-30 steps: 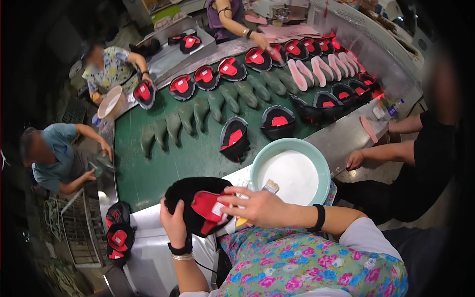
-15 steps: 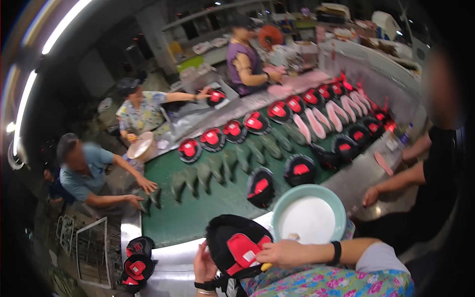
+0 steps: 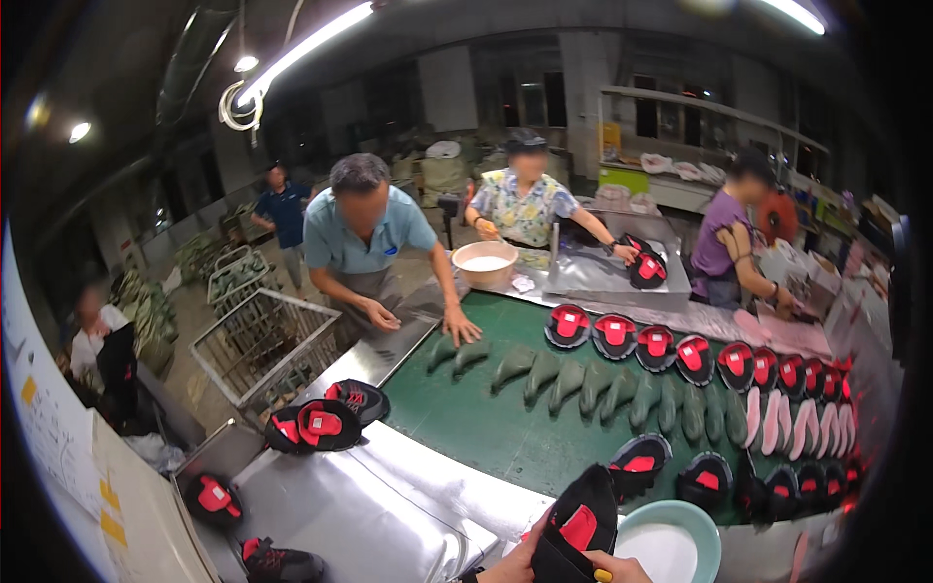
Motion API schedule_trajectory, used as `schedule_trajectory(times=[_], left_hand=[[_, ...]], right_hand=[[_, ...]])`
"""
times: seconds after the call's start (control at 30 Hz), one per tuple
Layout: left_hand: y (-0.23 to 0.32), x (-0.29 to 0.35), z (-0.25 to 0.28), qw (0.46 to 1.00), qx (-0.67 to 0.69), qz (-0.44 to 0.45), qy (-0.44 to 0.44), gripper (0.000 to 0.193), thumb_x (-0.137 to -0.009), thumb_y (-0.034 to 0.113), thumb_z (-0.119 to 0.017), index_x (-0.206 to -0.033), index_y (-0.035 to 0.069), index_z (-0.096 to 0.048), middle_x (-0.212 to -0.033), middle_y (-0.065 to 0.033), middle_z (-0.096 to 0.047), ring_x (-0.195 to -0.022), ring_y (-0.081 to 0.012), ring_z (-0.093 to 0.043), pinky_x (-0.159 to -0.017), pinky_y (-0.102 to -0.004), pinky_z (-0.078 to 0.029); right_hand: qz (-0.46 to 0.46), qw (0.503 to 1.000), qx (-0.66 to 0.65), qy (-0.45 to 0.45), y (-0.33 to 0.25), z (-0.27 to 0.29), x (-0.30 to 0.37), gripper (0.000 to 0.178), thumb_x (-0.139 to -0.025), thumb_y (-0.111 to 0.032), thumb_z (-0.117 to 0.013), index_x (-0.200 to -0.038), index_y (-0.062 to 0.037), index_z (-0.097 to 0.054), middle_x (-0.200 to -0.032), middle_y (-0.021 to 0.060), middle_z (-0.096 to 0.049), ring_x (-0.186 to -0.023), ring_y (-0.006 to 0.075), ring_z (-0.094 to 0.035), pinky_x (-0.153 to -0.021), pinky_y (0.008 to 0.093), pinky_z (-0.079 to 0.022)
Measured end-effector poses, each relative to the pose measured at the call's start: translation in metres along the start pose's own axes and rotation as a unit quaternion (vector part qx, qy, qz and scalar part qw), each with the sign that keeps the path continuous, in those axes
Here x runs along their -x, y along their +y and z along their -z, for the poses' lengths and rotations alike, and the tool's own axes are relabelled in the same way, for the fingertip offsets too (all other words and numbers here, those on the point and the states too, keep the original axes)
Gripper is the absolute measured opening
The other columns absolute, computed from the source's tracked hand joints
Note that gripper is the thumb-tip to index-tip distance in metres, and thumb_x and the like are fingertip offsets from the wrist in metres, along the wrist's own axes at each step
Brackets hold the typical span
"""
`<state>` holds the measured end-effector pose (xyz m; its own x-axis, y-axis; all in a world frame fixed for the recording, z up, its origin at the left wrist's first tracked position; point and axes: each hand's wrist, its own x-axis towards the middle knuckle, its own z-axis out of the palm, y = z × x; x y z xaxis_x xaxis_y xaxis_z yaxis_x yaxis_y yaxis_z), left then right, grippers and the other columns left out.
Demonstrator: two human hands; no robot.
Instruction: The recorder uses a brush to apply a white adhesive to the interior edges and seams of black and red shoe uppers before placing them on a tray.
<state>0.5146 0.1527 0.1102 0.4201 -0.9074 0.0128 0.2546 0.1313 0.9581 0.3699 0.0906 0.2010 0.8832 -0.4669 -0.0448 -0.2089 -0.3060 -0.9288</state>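
At the lower edge my left hand [image 3: 515,564] is closed round the side of a black shoe upper [image 3: 604,496] with a red lining. My right hand [image 3: 622,567] is at the upper's lower right edge, its fingers closed on a tool with a yellow handle [image 3: 603,575]; its working end is hidden. Just right of the upper stands a teal basin [image 3: 708,544] with white liquid in it. Beyond my hands, more black-and-red uppers [image 3: 639,463] lie along the near side of a green conveyor belt [image 3: 486,423].
Dark green shoe lasts [image 3: 595,389] and pink insoles [image 3: 771,423] line the belt. Uppers [image 3: 316,426] are piled on a metal table [image 3: 340,496] at left. Across the belt, a person in light blue [image 3: 374,233] touches lasts; another in a floral shirt [image 3: 525,209] handles an upper beside a beige basin [image 3: 486,251].
The view has swung left, so my hands and the upper sit lower in the picture. The upper now stands more on edge. The light-blue-shirted person has lifted one hand off the lasts.
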Motion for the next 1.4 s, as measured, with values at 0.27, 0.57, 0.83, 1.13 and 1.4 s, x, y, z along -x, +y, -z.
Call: schedule_trajectory(times=[0.27,0.57,0.83,1.13,1.4], left_hand=[[-0.090,0.036,0.052,0.992,0.051,-0.108,-0.032,0.093,-0.068,0.019,-0.079,-0.144,0.009,-0.025,-0.138,-0.0197,-0.039,-0.129,-0.0297,-0.040,-0.108,-0.0378,-0.029],[-0.085,0.059,0.101,0.950,-0.093,0.262,-0.142,0.047,-0.076,0.017,-0.072,-0.118,0.004,-0.056,-0.127,-0.0231,-0.050,-0.120,-0.0327,-0.049,-0.103,-0.0386,-0.037],[-0.013,0.069,0.091,0.748,-0.443,-0.060,-0.490,0.028,-0.086,0.008,-0.052,-0.114,0.003,-0.055,-0.120,-0.0213,-0.058,-0.103,-0.0245,-0.059,-0.086,-0.0356,-0.049],[-0.112,0.076,0.135,0.916,-0.163,0.191,-0.313,0.039,-0.079,0.001,-0.064,-0.116,0.002,-0.054,-0.116,-0.0065,-0.060,-0.099,-0.0177,-0.060,-0.087,-0.0351,-0.049],[-0.134,0.031,0.089,0.942,0.019,0.272,-0.193,0.030,-0.084,-0.001,-0.060,-0.114,0.003,-0.057,-0.104,-0.0044,-0.062,-0.094,-0.0162,-0.060,-0.082,-0.0313,-0.049]], right_hand=[[-0.046,0.995,-0.035,0.079,0.000,-0.002,0.022,0.028,-0.082,-0.014,-0.067,-0.109,-0.0042,-0.064,-0.082,0.0093,-0.066,-0.079,0.0184,-0.063,-0.072,0.0314,-0.050],[-0.120,0.889,0.049,0.439,0.151,0.058,0.068,0.019,-0.090,-0.020,-0.061,-0.090,-0.0007,-0.062,-0.074,0.0067,-0.062,-0.068,0.0133,-0.058,-0.063,0.0292,-0.046],[-0.256,0.847,0.101,0.455,0.228,0.034,0.096,0.018,-0.075,-0.018,-0.073,-0.082,-0.0021,-0.071,-0.072,0.0150,-0.066,-0.066,0.0262,-0.065,-0.065,0.0315,-0.050],[-0.296,0.854,0.131,0.407,0.251,0.012,0.094,0.016,-0.074,-0.009,-0.072,-0.088,-0.0019,-0.071,-0.084,0.0158,-0.069,-0.071,0.0271,-0.067,-0.069,0.0310,-0.053],[-0.201,0.869,0.028,0.451,0.189,0.037,0.086,0.019,-0.073,-0.006,-0.075,-0.092,-0.0028,-0.072,-0.085,0.0096,-0.071,-0.078,0.0168,-0.067,-0.074,0.0256,-0.051]])
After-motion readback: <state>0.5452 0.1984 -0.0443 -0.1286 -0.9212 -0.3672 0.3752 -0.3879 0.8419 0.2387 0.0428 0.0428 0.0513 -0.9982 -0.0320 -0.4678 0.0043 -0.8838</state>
